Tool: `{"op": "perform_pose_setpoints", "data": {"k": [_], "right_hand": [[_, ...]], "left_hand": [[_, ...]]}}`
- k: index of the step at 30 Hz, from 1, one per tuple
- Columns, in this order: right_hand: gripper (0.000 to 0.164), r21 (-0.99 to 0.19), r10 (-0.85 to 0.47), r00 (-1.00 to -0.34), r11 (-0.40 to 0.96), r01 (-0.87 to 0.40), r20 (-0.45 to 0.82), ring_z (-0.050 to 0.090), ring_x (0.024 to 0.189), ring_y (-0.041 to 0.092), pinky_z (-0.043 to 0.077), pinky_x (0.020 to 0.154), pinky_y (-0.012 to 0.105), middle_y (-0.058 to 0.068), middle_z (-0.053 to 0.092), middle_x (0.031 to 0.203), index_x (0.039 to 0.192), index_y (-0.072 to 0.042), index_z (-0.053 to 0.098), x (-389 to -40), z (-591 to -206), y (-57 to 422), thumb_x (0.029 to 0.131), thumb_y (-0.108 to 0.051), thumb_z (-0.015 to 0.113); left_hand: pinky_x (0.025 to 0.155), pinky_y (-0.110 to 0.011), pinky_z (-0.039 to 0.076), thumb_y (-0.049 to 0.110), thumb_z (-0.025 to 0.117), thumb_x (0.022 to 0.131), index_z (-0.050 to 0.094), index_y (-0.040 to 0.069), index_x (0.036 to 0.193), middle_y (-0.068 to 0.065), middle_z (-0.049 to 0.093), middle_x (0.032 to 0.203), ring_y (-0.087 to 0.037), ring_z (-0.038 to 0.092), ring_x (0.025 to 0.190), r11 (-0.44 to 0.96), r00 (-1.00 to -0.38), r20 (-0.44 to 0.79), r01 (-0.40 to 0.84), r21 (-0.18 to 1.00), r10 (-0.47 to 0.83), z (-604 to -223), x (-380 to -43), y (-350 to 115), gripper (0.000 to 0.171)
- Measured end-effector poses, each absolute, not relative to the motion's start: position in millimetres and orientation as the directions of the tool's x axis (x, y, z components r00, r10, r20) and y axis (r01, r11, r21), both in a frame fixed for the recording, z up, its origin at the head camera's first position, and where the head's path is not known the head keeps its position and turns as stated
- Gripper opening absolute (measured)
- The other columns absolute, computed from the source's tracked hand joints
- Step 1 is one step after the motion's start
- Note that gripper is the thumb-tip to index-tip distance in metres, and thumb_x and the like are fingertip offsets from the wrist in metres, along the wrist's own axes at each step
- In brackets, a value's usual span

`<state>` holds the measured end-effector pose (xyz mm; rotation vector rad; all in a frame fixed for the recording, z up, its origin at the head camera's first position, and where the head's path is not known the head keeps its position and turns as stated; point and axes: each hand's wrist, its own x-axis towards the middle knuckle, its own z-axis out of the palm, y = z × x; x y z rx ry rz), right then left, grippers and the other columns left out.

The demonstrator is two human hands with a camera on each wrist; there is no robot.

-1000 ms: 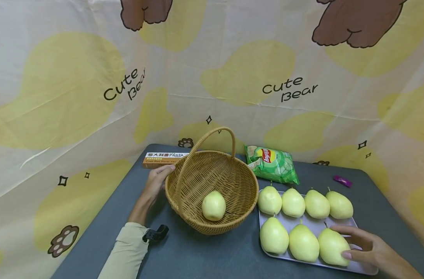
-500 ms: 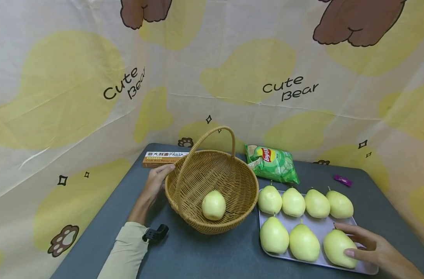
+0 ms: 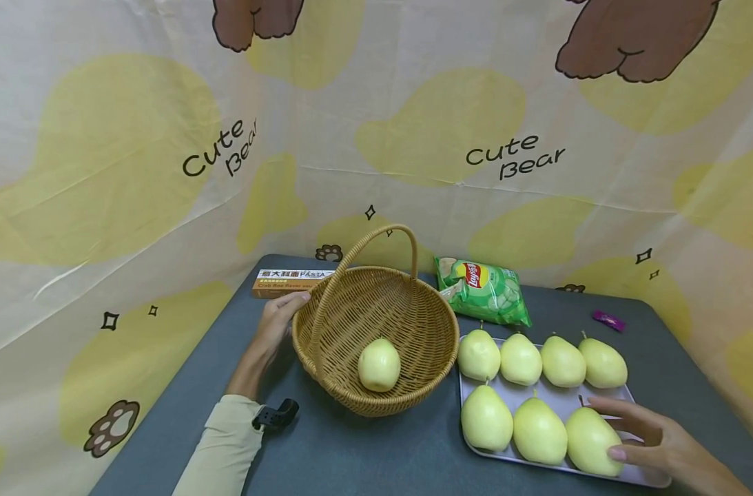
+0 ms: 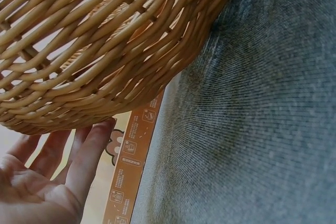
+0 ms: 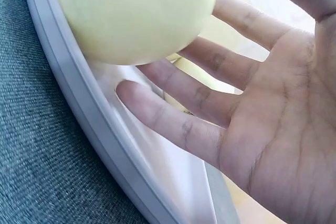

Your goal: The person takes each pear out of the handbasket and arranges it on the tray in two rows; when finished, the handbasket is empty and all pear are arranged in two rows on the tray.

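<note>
My left hand (image 3: 273,327) holds the left rim of a round wicker basket (image 3: 428,310) with a tall arched handle; in the left wrist view its fingertips (image 4: 100,135) meet the basket's woven side. One pale green pear (image 3: 379,365) lies inside. At the front right corner of a pale lilac tray (image 3: 652,477), my right hand (image 3: 667,441) grips a pear (image 3: 590,441) between thumb and fingers. Seen from the right wrist, this pear (image 5: 136,14) is close over the tray's raised edge, and the lower fingers are spread below it.
Several more pears (image 3: 540,430) stand in two rows on the tray. Behind are a green chip bag (image 3: 488,293), a small purple packet (image 3: 608,321) and a pasta box (image 3: 283,284). A patterned cloth (image 3: 413,117) hangs behind the dark table (image 3: 351,455).
The pear in my right hand shifted a little right, away from its neighbour, then came back left beside it. My left hand and the basket stay in place.
</note>
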<state>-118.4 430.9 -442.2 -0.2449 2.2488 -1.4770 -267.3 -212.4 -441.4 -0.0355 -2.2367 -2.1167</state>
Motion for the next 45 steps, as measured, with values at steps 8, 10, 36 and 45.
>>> {"op": "perform_pose_setpoints", "data": {"k": [8, 10, 36, 45], "right_hand": [[0.062, -0.896, -0.354, -0.890, 0.428, 0.118, -0.287, 0.054, 0.127, -0.009, 0.056, 0.093, 0.025, -0.031, 0.055, 0.145, 0.166, -0.008, 0.033, -118.5, -441.8, 434.1, 0.108, -0.008, 0.056], [0.061, -0.895, -0.348, -0.899, 0.436, 0.097, -0.267, 0.055, 0.126, -0.008, 0.056, 0.092, 0.025, -0.030, 0.056, 0.144, 0.165, -0.008, 0.034, -117.6, -441.0, 432.8, 0.108, -0.008, 0.057], [0.057, -0.825, -0.336, -0.906, 0.411, -0.388, 0.259, 0.062, 0.129, 0.001, 0.051, 0.099, 0.011, 0.002, 0.064, 0.146, 0.150, 0.004, 0.052, -131.2, -390.8, 362.7, 0.096, 0.014, 0.066], [0.053, -0.822, -0.431, -0.851, 0.336, -0.461, 0.301, 0.065, 0.128, 0.012, 0.055, 0.102, 0.019, 0.004, 0.065, 0.143, 0.143, 0.003, 0.059, -159.4, -372.4, 321.6, 0.092, 0.014, 0.071]], "left_hand": [[0.072, -0.027, 0.064, 0.031, 0.060, 0.108, 0.066, -0.006, 0.138, 0.007, 0.074, 0.108, -0.005, 0.072, 0.088, 0.060, -0.998, 0.059, 0.057, 0.997, -0.034, -441.5, -268.1, -212.3, 0.048], [0.071, -0.028, 0.064, 0.030, 0.060, 0.108, 0.066, -0.007, 0.137, 0.008, 0.074, 0.107, -0.006, 0.072, 0.088, 0.057, -0.998, 0.062, 0.060, 0.997, -0.032, -441.7, -268.3, -212.3, 0.047], [0.068, -0.030, 0.066, 0.026, 0.060, 0.107, 0.066, -0.008, 0.135, -0.012, 0.074, 0.113, -0.008, 0.073, 0.082, 0.031, -0.997, 0.066, 0.065, 0.997, -0.030, -439.2, -268.7, -211.4, 0.044], [0.069, -0.029, 0.066, 0.027, 0.060, 0.108, 0.065, -0.008, 0.137, -0.006, 0.074, 0.112, -0.008, 0.074, 0.083, 0.027, -0.998, 0.060, 0.059, 0.998, -0.029, -441.0, -268.5, -212.1, 0.046]]}}
